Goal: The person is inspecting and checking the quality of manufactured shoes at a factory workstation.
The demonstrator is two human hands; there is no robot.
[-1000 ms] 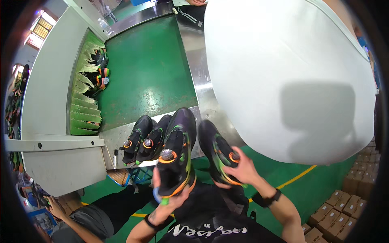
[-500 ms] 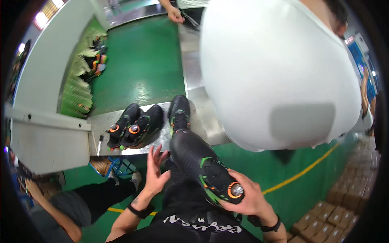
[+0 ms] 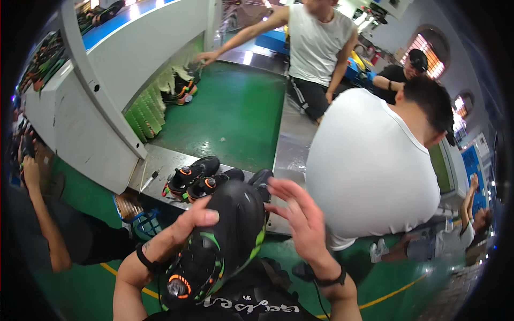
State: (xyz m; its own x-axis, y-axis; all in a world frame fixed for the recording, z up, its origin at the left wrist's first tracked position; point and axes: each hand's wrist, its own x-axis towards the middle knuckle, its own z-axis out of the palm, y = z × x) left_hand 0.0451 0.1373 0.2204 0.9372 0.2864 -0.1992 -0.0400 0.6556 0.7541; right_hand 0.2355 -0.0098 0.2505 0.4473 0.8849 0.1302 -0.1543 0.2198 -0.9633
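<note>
I hold a black shoe (image 3: 230, 235) with green trim and an orange round dial low in front of me, its toe end pointing away. My left hand (image 3: 197, 218) grips its left side. My right hand (image 3: 299, 216) is at the shoe's right edge with the fingers spread; whether it touches I cannot tell. Just beyond, two matching shoes (image 3: 199, 179) and a third one (image 3: 262, 176) lie on a steel ledge (image 3: 160, 160).
A green conveyor belt (image 3: 230, 117) runs away from the ledge beside a white machine housing (image 3: 96, 107). A person in a white shirt (image 3: 369, 166) stands close on my right. Farther off another person (image 3: 316, 43) reaches toward shoes (image 3: 179, 93) on the belt. A third person's arm (image 3: 43, 214) is at left.
The shoe has passed from my right hand, low on the right, to my left hand in the middle. My right hand has opened beside it. The view has tilted upward.
</note>
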